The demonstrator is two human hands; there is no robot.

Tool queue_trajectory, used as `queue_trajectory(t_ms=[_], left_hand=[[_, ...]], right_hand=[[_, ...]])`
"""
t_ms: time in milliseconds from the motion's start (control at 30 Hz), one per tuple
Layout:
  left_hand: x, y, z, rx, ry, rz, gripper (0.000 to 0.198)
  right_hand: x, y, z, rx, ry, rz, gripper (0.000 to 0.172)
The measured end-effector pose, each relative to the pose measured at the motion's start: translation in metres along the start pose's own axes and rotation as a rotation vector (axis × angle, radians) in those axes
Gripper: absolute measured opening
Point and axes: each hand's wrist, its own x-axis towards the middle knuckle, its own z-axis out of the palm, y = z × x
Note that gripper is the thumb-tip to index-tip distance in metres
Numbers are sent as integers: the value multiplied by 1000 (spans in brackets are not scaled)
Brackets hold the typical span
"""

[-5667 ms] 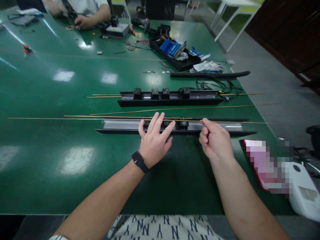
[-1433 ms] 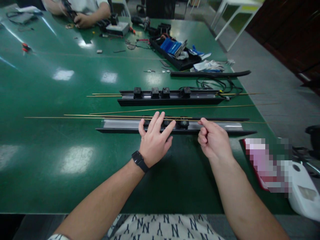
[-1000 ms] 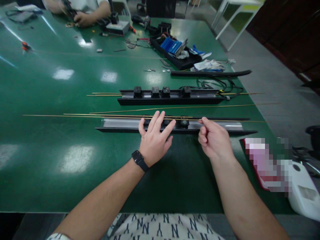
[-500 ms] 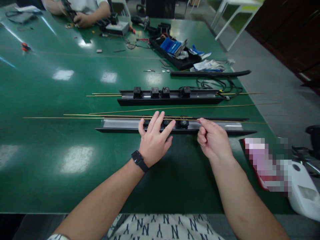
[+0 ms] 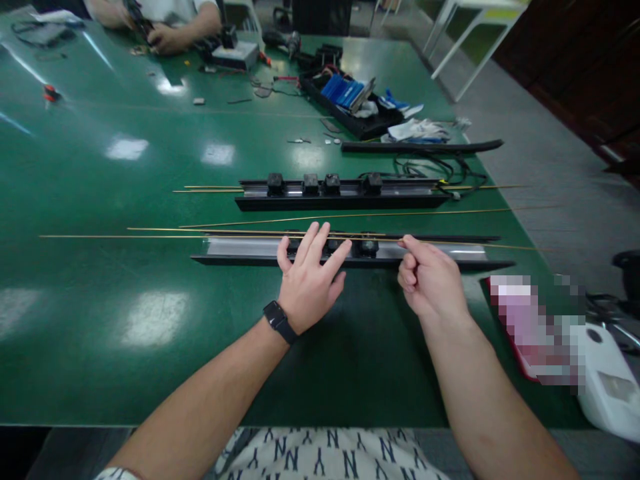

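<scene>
A long black track (image 5: 240, 250) with a silvery channel and black blocks lies across the green table in front of me. My left hand (image 5: 311, 280), with a black watch on the wrist, lies flat on its middle, fingers spread over the blocks. My right hand (image 5: 430, 280) is closed in a pinch on a thin brass rod (image 5: 125, 237) that runs along the track's far side and sticks out far to the left and right. Two more brass rods (image 5: 350, 216) lie just beyond it.
A second black track (image 5: 345, 193) with blocks and cables lies further back. Behind it are a black strip (image 5: 425, 147), a black tray (image 5: 350, 100) of blue parts and white gloves. Another person's hands (image 5: 165, 37) work at the far end. A white device (image 5: 607, 383) sits at right.
The pinched rod has slid a little back and forth lengthwise; its left end now sits slightly further left than half a second ago. My left hand has stayed flat on the track.
</scene>
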Motion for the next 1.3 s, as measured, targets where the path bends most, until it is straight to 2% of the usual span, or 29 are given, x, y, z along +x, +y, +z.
queue_trajectory(t_ms=[467,933,1300], left_hand=[[0,0,1,1,12,4,51],[-1,-1,2,5,12,4,51],[0,0,1,1,0,3,51]], right_hand=[[2,-1,-2,-5,36,-10,16],[0,2,-1,-16,-61,-5,20],[2,3,-1,-9,-19,-8,18]])
